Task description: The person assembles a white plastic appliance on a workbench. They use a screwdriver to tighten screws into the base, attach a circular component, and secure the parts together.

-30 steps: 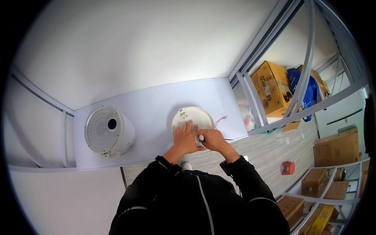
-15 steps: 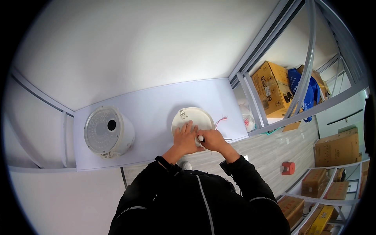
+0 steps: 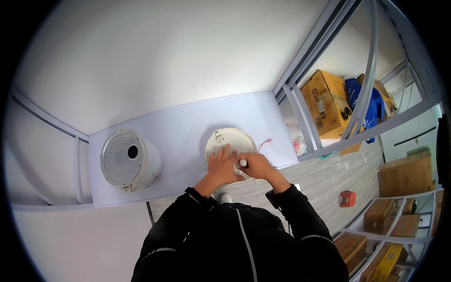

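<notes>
On the white table lies a round cream-coloured lid-like part (image 3: 242,138), with a small metal fitting near its upper left edge. My left hand (image 3: 222,165) rests on its near left side, fingers stretched out and the thumb extended toward my right hand. My right hand (image 3: 257,166) is closed around a screwdriver (image 3: 243,162) with a white-ended dark handle, held over the near right side of the round part. My fingers hide its tip. Thin red wires (image 3: 265,144) stick out to the right of the round part.
A white cylindrical drum (image 3: 149,162) with a grey perforated face and a dark round hole stands at left on the white table (image 3: 183,122). Grey metal framing borders both table ends. To the right are a cardboard box (image 3: 326,103), a blue bag (image 3: 371,108), a red stool (image 3: 347,199) and shelved cartons.
My right hand has shifted slightly right with the screwdriver, and its handle end has moved a little up and right. My left hand stays on the round part.
</notes>
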A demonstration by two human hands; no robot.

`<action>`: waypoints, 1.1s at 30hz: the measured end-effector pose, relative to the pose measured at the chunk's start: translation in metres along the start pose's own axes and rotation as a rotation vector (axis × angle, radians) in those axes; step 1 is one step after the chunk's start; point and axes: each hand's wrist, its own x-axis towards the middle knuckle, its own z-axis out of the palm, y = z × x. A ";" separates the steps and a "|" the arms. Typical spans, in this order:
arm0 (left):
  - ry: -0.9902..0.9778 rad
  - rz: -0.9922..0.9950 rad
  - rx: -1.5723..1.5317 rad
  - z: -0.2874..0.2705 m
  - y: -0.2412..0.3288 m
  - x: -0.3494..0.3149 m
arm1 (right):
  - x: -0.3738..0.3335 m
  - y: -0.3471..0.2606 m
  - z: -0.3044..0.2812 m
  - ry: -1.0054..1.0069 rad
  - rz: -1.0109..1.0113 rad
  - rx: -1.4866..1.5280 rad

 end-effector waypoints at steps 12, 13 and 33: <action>0.154 0.038 0.050 0.025 -0.013 0.007 | -0.015 -0.070 -0.094 0.333 -0.026 0.277; 0.182 0.047 0.053 0.028 -0.014 0.007 | -0.016 -0.073 -0.093 0.384 -0.020 0.371; 0.158 0.020 0.035 0.021 -0.009 0.008 | -0.030 -0.070 -0.070 0.239 -0.147 0.346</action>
